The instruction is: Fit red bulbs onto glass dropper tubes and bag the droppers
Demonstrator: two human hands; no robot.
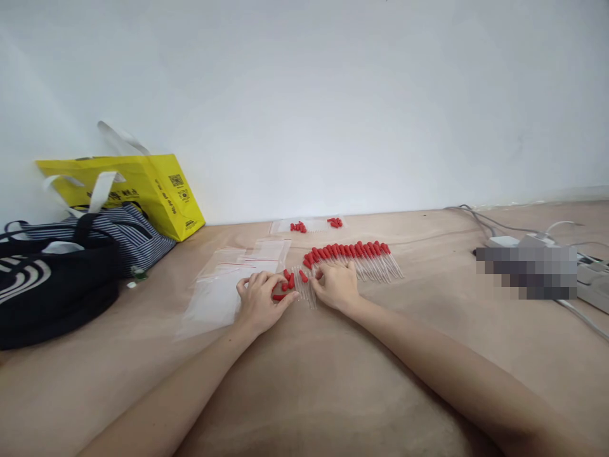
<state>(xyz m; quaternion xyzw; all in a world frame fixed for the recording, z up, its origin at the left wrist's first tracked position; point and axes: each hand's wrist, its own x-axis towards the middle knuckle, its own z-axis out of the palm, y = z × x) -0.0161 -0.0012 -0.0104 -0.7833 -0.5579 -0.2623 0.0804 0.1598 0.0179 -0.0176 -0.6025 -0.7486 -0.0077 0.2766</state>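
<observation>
My left hand [259,299] rests by a small pile of red rubber bulbs [291,280], thumb and forefinger apart around them. One red bulb [278,297] lies in the gap between that thumb and the fingers. Bare clear glass tubes [307,293] lie side by side between my two hands. My right hand [337,287] is closed at the right of these tubes, fingers curled down; anything inside it is hidden. Just beyond it runs a slanted row of droppers [375,263], clear tubes with red bulbs fitted on their upper ends. My right hand covers part of the row.
Clear zip bags [219,285] lie left of my left hand. Farther back, another clear bag [314,225] holds red bulbs and tubes. A yellow bag [157,197], striped bag [137,235] and black bag [57,285] stand at left. Cables and white plugs [535,241] are at right.
</observation>
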